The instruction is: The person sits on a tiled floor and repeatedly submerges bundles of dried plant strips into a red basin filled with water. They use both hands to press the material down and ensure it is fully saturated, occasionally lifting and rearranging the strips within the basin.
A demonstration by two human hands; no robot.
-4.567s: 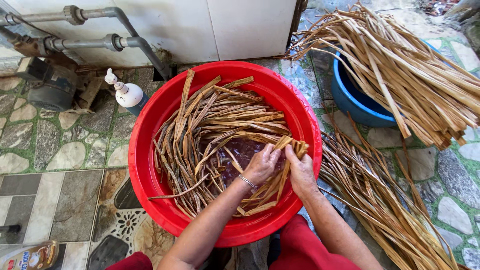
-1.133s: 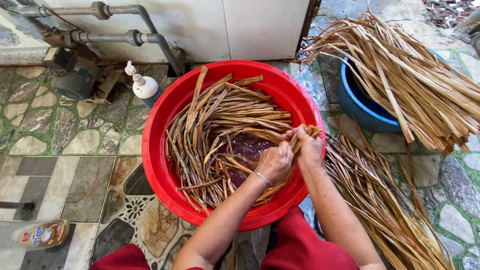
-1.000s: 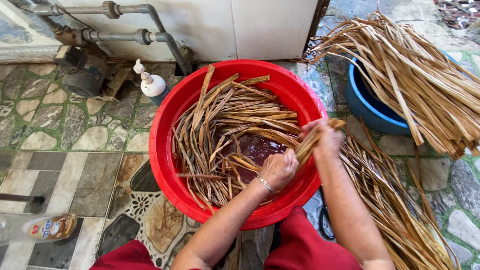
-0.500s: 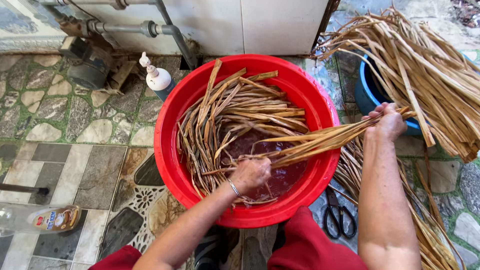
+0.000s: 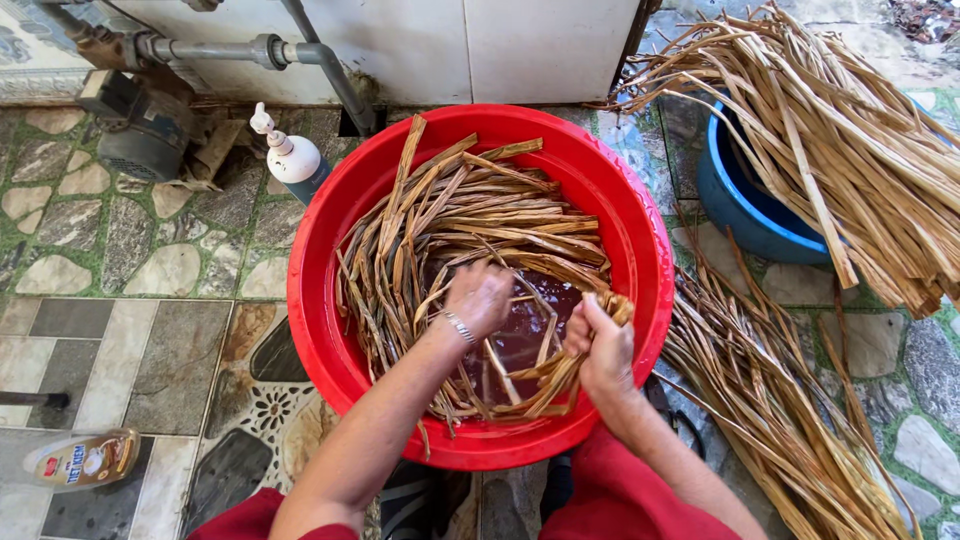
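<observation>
Presently the right hand (image 5: 600,345) is closed around a bunch of wet brown strips (image 5: 570,375) at the near edge of the red basin (image 5: 320,330), apparently to lift them clear of the dark water. The left hand (image 5: 480,297), fingers curled down, presses into the soaking leaves (image 5: 450,215), steadying them.

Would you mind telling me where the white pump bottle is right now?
In the head view, the white pump bottle stands on the stone floor at upper left, just outside the red basin's left rim, below the grey pipe.
</observation>
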